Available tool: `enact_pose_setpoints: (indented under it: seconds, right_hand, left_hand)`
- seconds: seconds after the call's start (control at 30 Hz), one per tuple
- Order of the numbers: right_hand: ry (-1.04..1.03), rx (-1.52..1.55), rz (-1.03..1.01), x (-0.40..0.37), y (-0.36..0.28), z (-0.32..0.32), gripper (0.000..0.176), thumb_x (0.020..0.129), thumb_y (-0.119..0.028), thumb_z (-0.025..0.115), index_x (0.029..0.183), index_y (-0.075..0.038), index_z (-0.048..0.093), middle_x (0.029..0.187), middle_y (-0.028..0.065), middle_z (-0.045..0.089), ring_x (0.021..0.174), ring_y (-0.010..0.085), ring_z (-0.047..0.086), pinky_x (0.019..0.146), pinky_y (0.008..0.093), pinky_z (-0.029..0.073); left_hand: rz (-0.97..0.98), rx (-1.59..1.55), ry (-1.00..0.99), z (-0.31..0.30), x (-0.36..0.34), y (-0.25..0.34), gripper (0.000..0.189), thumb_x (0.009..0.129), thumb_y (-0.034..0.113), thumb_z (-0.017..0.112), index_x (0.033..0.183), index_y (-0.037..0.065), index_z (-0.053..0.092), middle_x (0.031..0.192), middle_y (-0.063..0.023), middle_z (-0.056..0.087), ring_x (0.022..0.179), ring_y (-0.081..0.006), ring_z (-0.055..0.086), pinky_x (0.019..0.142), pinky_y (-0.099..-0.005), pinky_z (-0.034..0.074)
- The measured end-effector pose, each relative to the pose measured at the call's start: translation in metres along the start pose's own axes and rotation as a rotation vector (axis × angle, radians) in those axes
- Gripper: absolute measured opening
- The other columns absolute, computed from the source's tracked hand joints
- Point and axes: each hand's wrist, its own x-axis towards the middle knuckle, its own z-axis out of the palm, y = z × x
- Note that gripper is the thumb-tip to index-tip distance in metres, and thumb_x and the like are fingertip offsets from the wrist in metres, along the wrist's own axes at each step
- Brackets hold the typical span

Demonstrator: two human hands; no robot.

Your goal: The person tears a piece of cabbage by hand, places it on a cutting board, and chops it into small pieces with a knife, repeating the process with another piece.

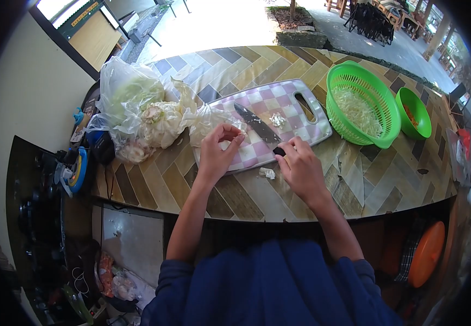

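A pink-and-white checkered cutting board lies on the tiled counter. My right hand grips the black handle of a dark knife, whose blade rests flat across the board. My left hand pinches a small pale piece, seemingly garlic, over the board's near left corner. A little heap of chopped white bits lies mid-board. Another white piece sits on the counter just off the board's front edge.
Plastic bags holding cabbage and garlic bulbs crowd the left of the board. A green colander of shredded cabbage and a small green bowl stand to the right. A gas stove is at far left.
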Motion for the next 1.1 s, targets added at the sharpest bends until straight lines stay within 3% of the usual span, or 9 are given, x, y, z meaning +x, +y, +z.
enact_pose_setpoints:
  seconds: [0.1,0.17,0.27,0.5,0.57,0.7,0.9,1.0,1.1]
  right_hand:
    - [-0.100,-0.251,0.009,-0.011,0.015,0.003,0.024,0.089,-0.020,0.058,0.106,-0.003,0.056,0.101,0.0162,0.056,0.084,0.0361,0.062,0.076,0.0451,0.049]
    - [-0.212,-0.155,0.112,-0.014,0.017,0.012,0.026,0.090,-0.021,0.056,0.107,-0.001,0.054,0.099,0.0188,0.057,0.085,0.0360,0.062,0.074,0.0453,0.049]
    - [-0.229,0.078,0.204,-0.012,0.018,0.007,0.027,0.093,-0.021,0.052,0.107,0.002,0.053,0.092,0.0224,0.060,0.082,0.0361,0.063,0.069,0.0446,0.049]
    - [-0.105,0.445,0.422,-0.011,0.016,-0.020,0.029,0.097,-0.021,0.046,0.104,0.006,0.053,0.065,0.0205,0.057,0.061,0.0326,0.060,0.059,0.0410,0.043]
    - [-0.130,0.466,0.438,-0.015,0.016,-0.018,0.028,0.097,-0.021,0.046,0.105,0.006,0.053,0.065,0.0198,0.057,0.059,0.0311,0.058,0.057,0.0406,0.042]
    - [-0.125,0.489,0.429,-0.024,0.015,-0.009,0.028,0.098,-0.021,0.046,0.105,0.005,0.053,0.065,0.0195,0.057,0.058,0.0296,0.058,0.057,0.0398,0.042]
    - [-0.179,0.483,0.460,-0.028,0.008,-0.011,0.029,0.098,-0.022,0.045,0.105,0.005,0.053,0.070,0.0227,0.059,0.066,0.0360,0.061,0.061,0.0428,0.044]
    - [-0.124,0.484,0.413,-0.033,0.011,-0.001,0.025,0.098,-0.020,0.045,0.104,0.003,0.053,0.064,0.0154,0.053,0.057,0.0228,0.050,0.056,0.0372,0.039]
    - [-0.168,0.441,0.436,-0.033,0.005,-0.003,0.026,0.098,-0.021,0.045,0.104,0.003,0.053,0.068,0.0194,0.056,0.061,0.0313,0.056,0.059,0.0404,0.042]
  left_hand:
    - [0.029,0.153,-0.006,0.006,0.000,0.004,0.012,0.081,0.009,0.069,0.090,0.002,0.064,0.078,-0.0068,0.068,0.073,-0.0140,0.065,0.070,-0.0284,0.049]
    - [0.012,0.216,-0.045,0.015,0.004,0.003,0.012,0.080,0.011,0.069,0.089,0.004,0.065,0.077,-0.0066,0.069,0.074,-0.0166,0.066,0.074,-0.0325,0.047]
    - [0.134,0.397,-0.027,0.030,0.009,-0.001,0.015,0.079,0.012,0.070,0.089,0.002,0.065,0.078,-0.0078,0.069,0.072,-0.0169,0.067,0.065,-0.0280,0.050]
    - [0.228,0.661,0.081,0.061,0.028,-0.010,0.014,0.082,0.022,0.067,0.087,0.010,0.065,0.085,-0.0023,0.069,0.084,-0.0197,0.063,0.087,-0.0408,0.038]
    - [0.347,0.780,0.152,0.066,0.031,-0.015,0.013,0.082,0.022,0.066,0.087,0.011,0.064,0.086,-0.0005,0.068,0.090,-0.0191,0.061,0.091,-0.0419,0.033]
    - [0.326,0.778,0.012,0.064,0.030,-0.017,0.009,0.083,0.019,0.064,0.087,0.011,0.065,0.088,0.0001,0.066,0.092,-0.0195,0.060,0.092,-0.0411,0.033]
    - [0.426,0.764,-0.125,0.049,0.014,-0.017,0.014,0.089,0.020,0.057,0.095,0.011,0.067,0.101,0.0008,0.067,0.099,-0.0175,0.058,0.096,-0.0403,0.029]
    - [0.459,0.729,-0.155,0.045,0.005,-0.016,0.021,0.092,0.023,0.053,0.103,0.012,0.067,0.109,0.0005,0.066,0.106,-0.0158,0.056,0.099,-0.0402,0.026]
    - [0.445,0.739,-0.176,0.044,0.000,-0.016,0.025,0.094,0.026,0.051,0.108,0.011,0.066,0.116,-0.0002,0.063,0.111,-0.0155,0.053,0.100,-0.0404,0.024]
